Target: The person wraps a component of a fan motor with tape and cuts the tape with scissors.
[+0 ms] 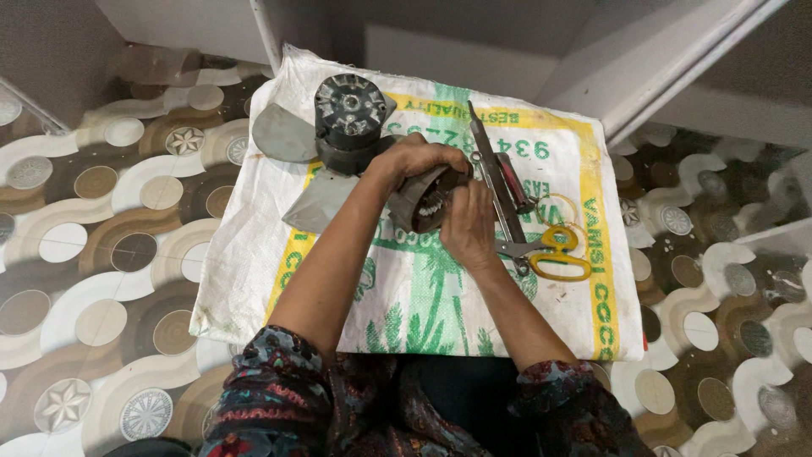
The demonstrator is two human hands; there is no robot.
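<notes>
Patterned sleeves (279,398) lie closest. Farther left on the white woven sack (254,279), which has green palm prints and a yellow border, stands a fan motor (348,118) with grey blades. At the centre, the left hand (416,161) closes around a dark motor housing (423,203), and the right hand (468,222) presses its fingers into the open end. It seems an inner part is being worked; this needs a firm grip. To the right lie a metal file (499,182) and yellow scissors (554,252).

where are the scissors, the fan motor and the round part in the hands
scissors (560,251), head view, on the yellow handle
fan motor (348,117), head view, on its dark top
round part (420,206), head view, on its grey side
</notes>
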